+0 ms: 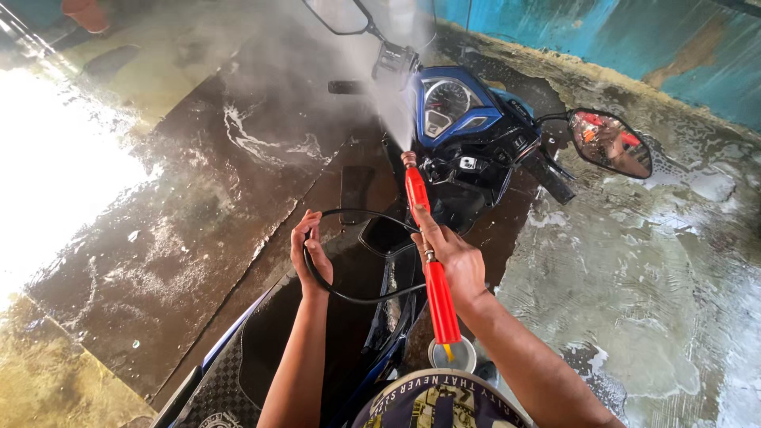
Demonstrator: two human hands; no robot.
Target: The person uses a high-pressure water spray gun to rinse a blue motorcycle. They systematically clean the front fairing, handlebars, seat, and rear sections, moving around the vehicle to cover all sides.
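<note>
My right hand (449, 259) grips a red pressure-washer wand (429, 254) that points up and away from me. A white fan of water spray (390, 95) leaves its tip and hits the left handlebar area of a blue motor scooter (464, 131). My left hand (308, 254) holds a loop of thin black hose (349, 297) over the scooter's black seat (269, 349). The scooter's instrument panel (445, 103) and both mirrors show ahead of me.
The right mirror (609, 143) sticks out to the right, the left mirror (341, 14) is at the top. Wet, soapy concrete floor (650, 285) surrounds the scooter. A blue painted wall (602, 32) stands behind. Bright glare covers the floor at the left.
</note>
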